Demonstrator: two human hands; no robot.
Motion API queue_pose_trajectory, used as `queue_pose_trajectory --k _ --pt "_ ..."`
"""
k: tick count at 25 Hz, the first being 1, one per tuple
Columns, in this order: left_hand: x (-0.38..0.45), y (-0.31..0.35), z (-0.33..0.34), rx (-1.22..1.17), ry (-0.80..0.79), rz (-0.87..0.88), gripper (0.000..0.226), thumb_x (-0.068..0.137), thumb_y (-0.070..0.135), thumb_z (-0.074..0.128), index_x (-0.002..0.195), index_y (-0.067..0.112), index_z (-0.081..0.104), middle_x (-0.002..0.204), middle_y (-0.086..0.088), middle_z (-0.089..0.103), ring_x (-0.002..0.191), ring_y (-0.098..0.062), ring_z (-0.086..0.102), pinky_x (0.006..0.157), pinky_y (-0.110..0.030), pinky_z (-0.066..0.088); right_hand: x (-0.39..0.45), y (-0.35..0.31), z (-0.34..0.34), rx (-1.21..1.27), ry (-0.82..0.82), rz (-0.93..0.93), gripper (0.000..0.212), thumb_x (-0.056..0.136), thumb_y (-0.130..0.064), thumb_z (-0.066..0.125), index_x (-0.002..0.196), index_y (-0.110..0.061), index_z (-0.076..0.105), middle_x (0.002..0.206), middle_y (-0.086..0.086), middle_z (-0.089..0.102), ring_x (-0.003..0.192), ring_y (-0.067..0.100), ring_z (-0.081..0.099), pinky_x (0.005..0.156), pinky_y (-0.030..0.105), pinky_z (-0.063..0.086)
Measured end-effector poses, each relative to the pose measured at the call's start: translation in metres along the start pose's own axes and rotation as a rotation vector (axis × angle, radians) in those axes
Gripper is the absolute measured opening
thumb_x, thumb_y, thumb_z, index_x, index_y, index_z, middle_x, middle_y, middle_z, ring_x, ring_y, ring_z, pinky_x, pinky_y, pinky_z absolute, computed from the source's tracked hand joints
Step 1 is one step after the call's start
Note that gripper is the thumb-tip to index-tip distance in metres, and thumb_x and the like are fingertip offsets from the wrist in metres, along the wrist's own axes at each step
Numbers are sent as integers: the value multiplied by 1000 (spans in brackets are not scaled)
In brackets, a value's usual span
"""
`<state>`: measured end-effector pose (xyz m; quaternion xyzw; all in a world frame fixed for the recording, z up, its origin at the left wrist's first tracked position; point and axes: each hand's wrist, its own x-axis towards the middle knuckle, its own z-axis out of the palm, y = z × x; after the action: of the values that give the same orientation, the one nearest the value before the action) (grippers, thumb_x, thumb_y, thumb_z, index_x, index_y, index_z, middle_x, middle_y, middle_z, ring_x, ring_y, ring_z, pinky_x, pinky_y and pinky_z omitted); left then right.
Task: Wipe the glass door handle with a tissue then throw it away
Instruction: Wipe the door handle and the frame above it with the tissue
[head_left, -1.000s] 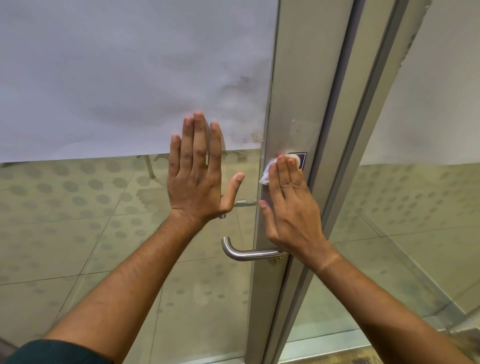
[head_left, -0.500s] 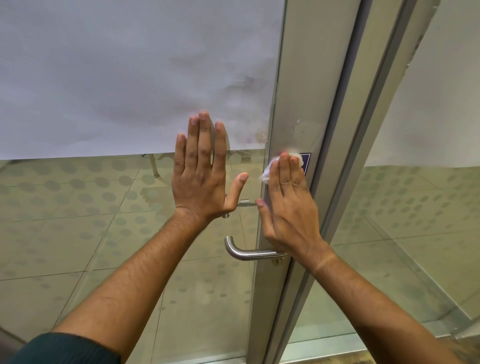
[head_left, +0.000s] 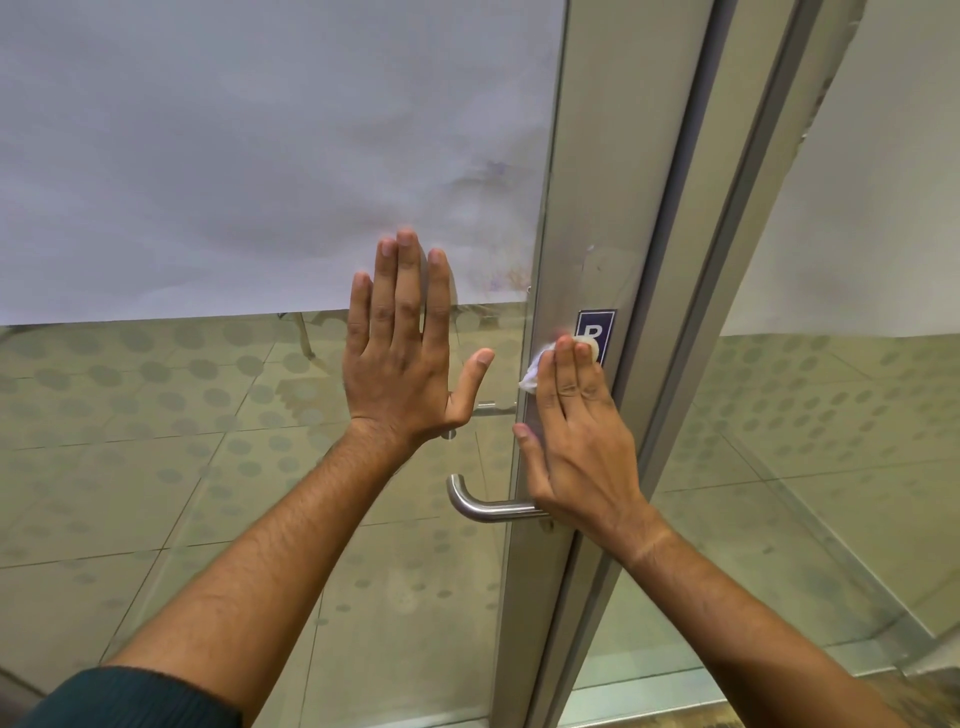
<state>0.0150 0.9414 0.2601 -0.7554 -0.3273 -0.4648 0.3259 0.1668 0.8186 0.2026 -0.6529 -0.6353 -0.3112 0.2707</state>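
Observation:
A brushed-steel lever handle (head_left: 480, 505) juts left from the grey metal door stile (head_left: 597, 208). My right hand (head_left: 576, 436) lies flat on the stile just above the handle and presses a crumpled white tissue (head_left: 532, 376) against the metal under its fingers, partly over a blue sticker (head_left: 595, 328). My left hand (head_left: 408, 348) rests flat on the glass pane (head_left: 208, 415) to the left, fingers spread upward, nothing in it.
The upper glass is covered by white frosted film (head_left: 234, 156). A second glass panel (head_left: 831, 467) and frame stand to the right. Dotted tiled floor (head_left: 130, 519) shows through the glass; a second handle (head_left: 488, 410) shows behind the pane.
My right hand with the tissue has slid slightly down the stile, uncovering more of the blue sticker. My left hand stays flat on the glass.

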Motion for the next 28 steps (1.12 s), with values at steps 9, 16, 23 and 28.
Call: queue_pose_trajectory --k 9,16,23,28 --pt "-1 0 4 -3 4 4 93 91 61 43 155 0 14 158 -24 9 148 -40 11 125 -45 -4 0 -1 4 -14 -10 16 79 94 -31 51 150 8 11 159 29 3 149 40 2 123 48 7" --pt "-1 0 1 -2 7 0 92 92 62 40 155 0 12 159 -24 9 152 -37 4 125 -44 -5 42 -2 -13 41 143 89 75 96 -30 44 151 7 8 159 29 4 150 37 -3 123 46 4" --pt "-1 -1 3 -1 9 -3 91 93 62 37 155 1 11 159 -23 8 154 -32 -6 126 -44 -5 -18 -4 -5 14 -118 10 76 96 -34 41 152 4 8 161 24 1 151 34 -1 122 49 13" --pt "-1 -1 2 -14 26 -11 90 93 62 37 156 1 12 159 -23 9 153 -26 -12 126 -45 -3 38 -1 -18 37 52 40 73 97 -30 40 152 6 7 160 23 -3 150 38 -1 123 50 8"
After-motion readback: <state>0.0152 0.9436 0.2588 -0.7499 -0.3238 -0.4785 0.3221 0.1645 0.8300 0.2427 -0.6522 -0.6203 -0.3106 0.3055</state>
